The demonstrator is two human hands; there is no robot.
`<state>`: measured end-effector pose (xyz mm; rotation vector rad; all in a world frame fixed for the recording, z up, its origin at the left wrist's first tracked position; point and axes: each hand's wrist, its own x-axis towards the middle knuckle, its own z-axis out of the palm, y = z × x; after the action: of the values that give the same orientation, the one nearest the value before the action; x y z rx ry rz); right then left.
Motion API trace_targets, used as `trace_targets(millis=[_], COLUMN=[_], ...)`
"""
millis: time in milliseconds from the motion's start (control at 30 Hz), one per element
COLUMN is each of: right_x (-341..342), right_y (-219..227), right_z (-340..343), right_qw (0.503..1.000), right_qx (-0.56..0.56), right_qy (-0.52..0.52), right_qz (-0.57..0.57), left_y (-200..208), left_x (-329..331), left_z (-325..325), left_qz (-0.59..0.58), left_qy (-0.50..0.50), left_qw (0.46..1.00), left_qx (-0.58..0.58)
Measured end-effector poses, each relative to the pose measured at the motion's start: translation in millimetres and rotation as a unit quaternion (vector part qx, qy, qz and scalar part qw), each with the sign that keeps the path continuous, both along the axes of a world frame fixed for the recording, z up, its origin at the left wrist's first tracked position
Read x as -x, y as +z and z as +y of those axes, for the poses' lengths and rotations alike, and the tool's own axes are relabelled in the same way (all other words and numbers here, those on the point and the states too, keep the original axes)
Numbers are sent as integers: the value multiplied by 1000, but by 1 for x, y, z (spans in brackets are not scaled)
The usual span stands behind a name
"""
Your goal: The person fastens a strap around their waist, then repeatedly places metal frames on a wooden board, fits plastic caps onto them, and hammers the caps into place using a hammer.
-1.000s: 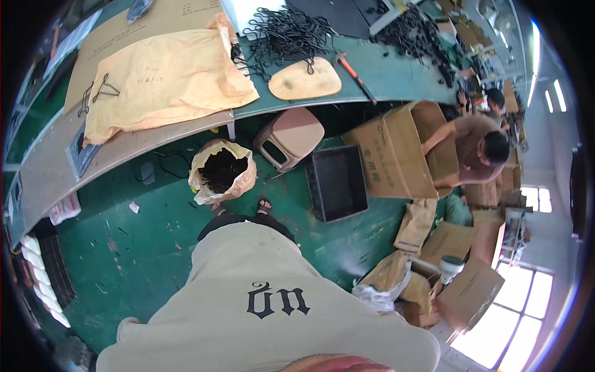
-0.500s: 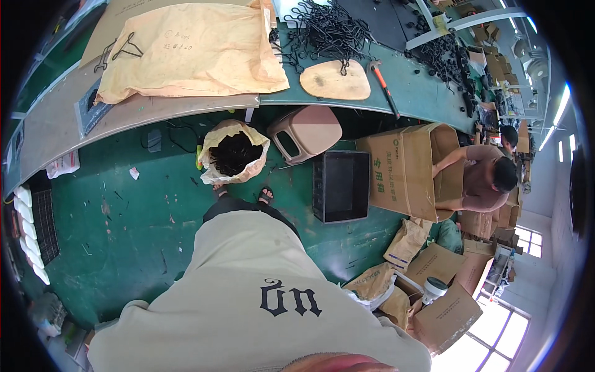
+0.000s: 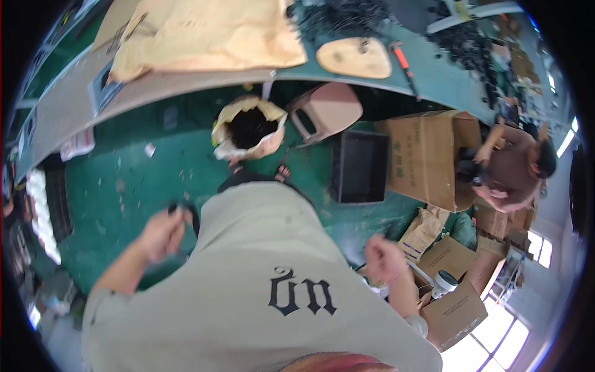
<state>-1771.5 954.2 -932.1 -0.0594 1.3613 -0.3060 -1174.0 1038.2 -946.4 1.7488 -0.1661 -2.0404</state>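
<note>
1. The left hand [image 3: 165,237] was held above the green floor [image 3: 118,201], beside the pale shirt [image 3: 248,254], well apart from the near edge of the counter [image 3: 443,80].
2. In its narrow grip, a small dark item [image 3: 173,208] was held at the fingertips; because of blur, its kind could not be told.
3. The right hand [image 3: 384,259] was held at the other side of the shirt, with fingers partly curled; whether anything was held by this grip could not be told.
4. Near the counter's near edge, a wooden board [image 3: 350,61] was placed between a cream sack [image 3: 214,40] and a red-handled hammer [image 3: 403,60], whose handle end was laid at this edge.
5. Behind the board, thin black pieces [image 3: 344,18] were heaped.
6. Below the near edge, an open bag [image 3: 269,146] filled with dark pieces, a stool [image 3: 336,102], a black crate [image 3: 361,199] and a large carton [image 3: 418,158] were lined up.
7. Beside the carton's opening, a co-worker [image 3: 513,164] was seen.
</note>
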Motion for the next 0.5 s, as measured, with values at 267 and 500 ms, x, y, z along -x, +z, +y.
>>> trace_targets(millis=[267, 500], right_x=[-94, -1], right_y=[93, 206], right_z=[-44, 30], right_qw=[947, 859], right_qx=[242, 444], right_qy=[192, 111], right_qz=[-88, -230], left_y=[73, 186], left_x=[78, 33], left_z=[-40, 10], left_qz=[-95, 12], left_qy=[-279, -113], left_qw=[915, 989], left_qx=[277, 98])
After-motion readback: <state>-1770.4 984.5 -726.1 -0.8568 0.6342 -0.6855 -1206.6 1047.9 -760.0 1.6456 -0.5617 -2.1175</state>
